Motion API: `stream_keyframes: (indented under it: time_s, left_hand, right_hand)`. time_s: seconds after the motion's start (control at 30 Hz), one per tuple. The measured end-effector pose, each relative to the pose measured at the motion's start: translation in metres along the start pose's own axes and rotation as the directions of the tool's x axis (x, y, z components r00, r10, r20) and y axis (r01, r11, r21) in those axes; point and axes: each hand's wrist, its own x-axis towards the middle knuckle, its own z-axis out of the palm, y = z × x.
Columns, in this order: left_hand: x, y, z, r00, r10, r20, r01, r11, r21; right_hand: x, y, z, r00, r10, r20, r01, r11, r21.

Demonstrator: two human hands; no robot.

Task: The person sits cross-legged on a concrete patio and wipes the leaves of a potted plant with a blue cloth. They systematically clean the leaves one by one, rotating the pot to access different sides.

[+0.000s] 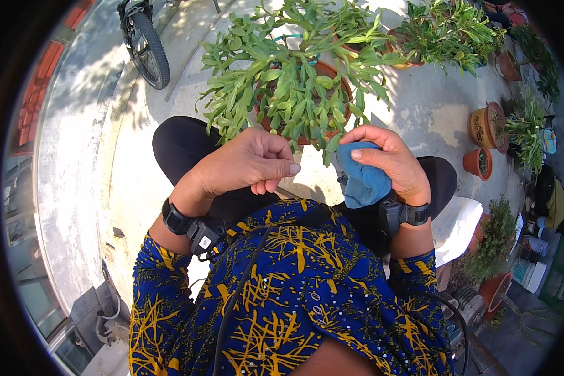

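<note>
A folded blue cloth (364, 181) hangs from my right hand (387, 160), pinched between the thumb and fingers. My left hand (258, 162) is to its left, fingers curled and thumb against the fingertips; whether anything thin is between them cannot be told. Just beyond both hands stands a large potted plant (286, 89) with flat, segmented green stems. Its round terracotta-coloured pot (343, 87) is partly covered by the drooping stems, whose ends hang close to both hands.
Potted plants (444, 35) stand at the upper right, with more pots (478, 163) along the right side. A bicycle wheel (148, 49) rests on the concrete floor at the upper left. Cables run along my patterned top, and a white sheet-like thing (458, 225) lies beside my right knee.
</note>
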Motion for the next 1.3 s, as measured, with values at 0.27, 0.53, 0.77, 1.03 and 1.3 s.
stream_keyframes:
  time_s: [0.27, 0.53, 0.77, 1.03, 1.3]
  left_hand:
    - [0.019, 0.011, -0.036, 0.776, 0.282, -0.564, -0.186, 0.957, 0.222]
    - [0.041, 0.004, -0.034, 0.772, 0.346, -0.533, -0.165, 0.919, 0.358]
    - [0.042, 0.000, -0.033, 0.727, 0.292, -0.622, -0.171, 0.954, 0.248]
    - [0.027, 0.011, -0.022, 0.688, 0.350, -0.636, -0.296, 0.935, 0.195]
    - [0.010, -0.008, 0.018, 0.998, 0.063, 0.012, -0.065, 0.981, 0.185]
  right_hand:
    - [-0.003, -0.004, 0.004, 1.000, -0.019, 0.000, 0.019, 0.998, -0.065]
    - [-0.006, -0.003, 0.003, 0.997, -0.070, -0.029, 0.067, 0.992, -0.104]
    - [-0.008, -0.001, -0.002, 0.997, -0.067, -0.033, 0.065, 0.996, -0.067]
    - [-0.019, 0.004, -0.007, 0.992, -0.112, -0.060, 0.109, 0.992, -0.059]
    - [-0.024, 0.003, -0.022, 0.989, -0.148, -0.008, 0.146, 0.983, -0.108]
